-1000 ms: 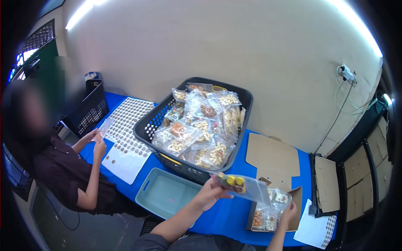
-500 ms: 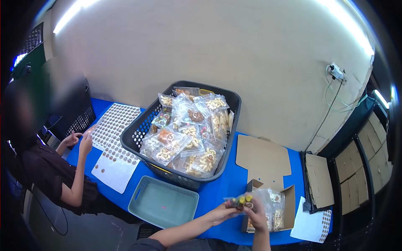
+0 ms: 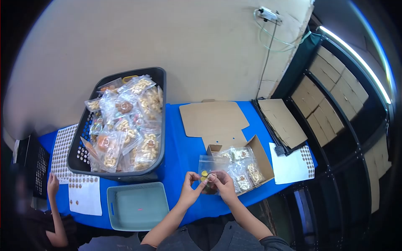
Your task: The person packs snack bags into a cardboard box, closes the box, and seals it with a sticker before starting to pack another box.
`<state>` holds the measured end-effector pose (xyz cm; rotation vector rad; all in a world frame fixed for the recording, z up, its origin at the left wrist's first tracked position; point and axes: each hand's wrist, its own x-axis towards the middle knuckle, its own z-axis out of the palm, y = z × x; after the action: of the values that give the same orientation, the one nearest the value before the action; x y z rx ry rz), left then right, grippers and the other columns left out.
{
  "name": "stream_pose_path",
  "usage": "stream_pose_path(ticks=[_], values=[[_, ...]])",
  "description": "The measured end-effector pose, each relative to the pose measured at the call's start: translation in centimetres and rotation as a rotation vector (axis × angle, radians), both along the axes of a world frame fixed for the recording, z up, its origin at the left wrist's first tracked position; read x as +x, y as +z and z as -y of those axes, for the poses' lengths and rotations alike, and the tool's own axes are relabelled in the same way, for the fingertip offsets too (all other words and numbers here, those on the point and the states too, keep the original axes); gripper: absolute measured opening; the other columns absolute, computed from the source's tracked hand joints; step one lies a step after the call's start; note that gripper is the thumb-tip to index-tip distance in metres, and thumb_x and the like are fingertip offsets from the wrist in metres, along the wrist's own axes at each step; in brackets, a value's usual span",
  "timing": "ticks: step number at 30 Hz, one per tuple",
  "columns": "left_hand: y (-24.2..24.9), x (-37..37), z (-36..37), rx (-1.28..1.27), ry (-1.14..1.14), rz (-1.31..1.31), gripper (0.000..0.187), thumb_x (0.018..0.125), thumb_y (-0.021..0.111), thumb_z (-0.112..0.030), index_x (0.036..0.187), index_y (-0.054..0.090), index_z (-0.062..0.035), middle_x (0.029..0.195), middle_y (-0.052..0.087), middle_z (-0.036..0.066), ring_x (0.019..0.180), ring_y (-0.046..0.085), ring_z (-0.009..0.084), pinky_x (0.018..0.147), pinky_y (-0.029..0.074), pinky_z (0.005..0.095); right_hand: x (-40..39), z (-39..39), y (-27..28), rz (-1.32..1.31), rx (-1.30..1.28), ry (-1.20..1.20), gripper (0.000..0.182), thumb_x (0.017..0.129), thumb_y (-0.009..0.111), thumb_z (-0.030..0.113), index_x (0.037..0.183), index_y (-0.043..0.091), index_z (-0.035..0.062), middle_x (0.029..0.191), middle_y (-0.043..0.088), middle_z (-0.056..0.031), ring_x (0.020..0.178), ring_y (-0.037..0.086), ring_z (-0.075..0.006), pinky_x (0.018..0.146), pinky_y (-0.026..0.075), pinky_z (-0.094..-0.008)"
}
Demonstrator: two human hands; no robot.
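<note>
My left hand [image 3: 191,189] and my right hand [image 3: 223,186] pinch a clear bag [image 3: 208,163] between them. Yellow and green pieces show inside it, near my fingertips, with a round sticker by my right fingers. Just right of my hands, an open cardboard box [image 3: 263,161] holds several clear packets [image 3: 242,183] of pale curved pieces. The box's lid [image 3: 214,118] lies folded back toward the wall.
A dark basket [image 3: 163,121] heaped with filled packets stands left of centre, a green tray [image 3: 138,206] in front of it. Sticker sheets [image 3: 87,195] lie at left and at right [image 3: 289,167]. Flat cardboard [image 3: 282,121] rests at right. A co-worker's arm [image 3: 53,201] is at far left.
The view has swung to the right, shifting basket, tray and co-worker left. The bag now hangs upright between my hands, in front of the box's left side.
</note>
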<state>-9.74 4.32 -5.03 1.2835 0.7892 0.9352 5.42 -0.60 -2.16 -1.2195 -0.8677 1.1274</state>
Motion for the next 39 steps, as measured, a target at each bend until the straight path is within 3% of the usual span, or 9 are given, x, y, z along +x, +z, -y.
stream_pose_path(ticks=[2,6,13,17,21,23,25,34,39], values=[[1.0,1.9,0.9,-0.022,0.104,0.199,0.027,0.088,0.068,-0.017,0.1,0.047,-0.0061,0.102,0.053,0.006,0.102,0.054,0.0123,0.085,0.046,0.0276,0.1,0.6,-1.0,0.029,0.045,-0.01,0.023,0.092,0.063,0.017,0.11,0.06,0.0019,0.098,0.066,-0.0047,0.085,0.06,-0.0082,0.07,0.048,-0.0236],[0.7,2.4,1.9,0.028,0.051,0.027,0.026,0.091,0.066,-0.021,0.1,0.046,-0.0066,0.088,0.054,0.001,0.084,0.055,0.0075,0.075,0.047,0.0229,-0.1,1.5,-1.8,-0.011,0.044,-0.014,0.023,0.094,0.059,0.014,0.113,0.061,0.0013,0.097,0.066,-0.0041,0.082,0.059,-0.0071,0.069,0.048,-0.0221],[0.5,2.7,2.8,0.058,0.347,0.031,0.022,0.095,0.059,-0.02,0.105,0.048,-0.0045,0.094,0.057,0.005,0.089,0.055,0.0098,0.077,0.046,0.0256,-1.0,1.2,-1.3,-0.044,0.019,0.1,0.026,0.097,0.056,0.02,0.115,0.06,0.0022,0.1,0.064,-0.0072,0.09,0.06,-0.0106,0.077,0.049,-0.024],[-2.5,4.1,2.3,-0.123,0.162,0.11,0.031,0.096,0.057,-0.023,0.117,0.045,-0.0037,0.099,0.058,0.007,0.094,0.056,0.0132,0.082,0.045,0.027,0.9,1.3,-3.0,-0.048,-0.072,0.07,0.027,0.098,0.054,0.023,0.113,0.058,0.0,0.098,0.064,-0.0043,0.085,0.057,-0.0065,0.072,0.047,-0.0216],[-1.1,7.1,2.8,-0.153,0.183,0.083,0.031,0.096,0.057,-0.022,0.117,0.045,-0.0036,0.099,0.058,0.008,0.093,0.056,0.0138,0.081,0.046,0.0281,3.7,1.3,-4.8,-0.187,-0.035,0.018,0.027,0.097,0.056,0.023,0.111,0.059,0.0008,0.09,0.062,-0.0002,0.077,0.054,-0.0037,0.065,0.044,-0.0196],[2.6,9.7,4.1,0.109,0.177,-0.246,0.028,0.096,0.056,-0.023,0.115,0.047,-0.0029,0.098,0.059,0.009,0.093,0.056,0.0139,0.08,0.047,0.0288,5.6,1.5,-5.0,-0.267,-0.043,0.01,0.027,0.097,0.056,0.024,0.111,0.059,0.0012,0.087,0.061,0.0008,0.075,0.053,-0.0032,0.064,0.043,-0.0193],[0.2,11.8,4.1,0.152,0.199,-0.273,0.028,0.097,0.055,-0.024,0.114,0.047,-0.0024,0.098,0.058,0.009,0.092,0.056,0.0141,0.08,0.047,0.0299,7.4,1.6,-5.2,-0.166,-0.012,-0.012,0.028,0.098,0.054,0.026,0.111,0.059,0.0019,0.085,0.059,0.0023,0.071,0.051,-0.0026,0.062,0.042,-0.0191],[-0.6,24.6,4.9,-0.019,0.125,-0.104,0.022,0.101,0.046,-0.024,0.11,0.049,-0.0046,0.096,0.052,0.004,0.091,0.049,0.0092,0.082,0.042,0.0246,20.3,4.3,-3.6,-0.247,-0.087,-0.088,0.029,0.098,0.054,0.027,0.11,0.058,0.0001,0.097,0.062,-0.0022,0.083,0.057,-0.0052,0.072,0.048,-0.0207],[0.6,29.8,5.2,0.073,0.116,-0.167,0.027,0.097,0.054,-0.023,0.116,0.047,-0.0051,0.1,0.056,0.007,0.093,0.053,0.0126,0.081,0.044,0.0268,26.0,4.3,-2.9,-0.144,-0.064,-0.066,0.022,0.098,0.055,0.02,0.107,0.057,0.0006,0.094,0.06,-0.0011,0.083,0.056,-0.0051,0.072,0.048,-0.021]])
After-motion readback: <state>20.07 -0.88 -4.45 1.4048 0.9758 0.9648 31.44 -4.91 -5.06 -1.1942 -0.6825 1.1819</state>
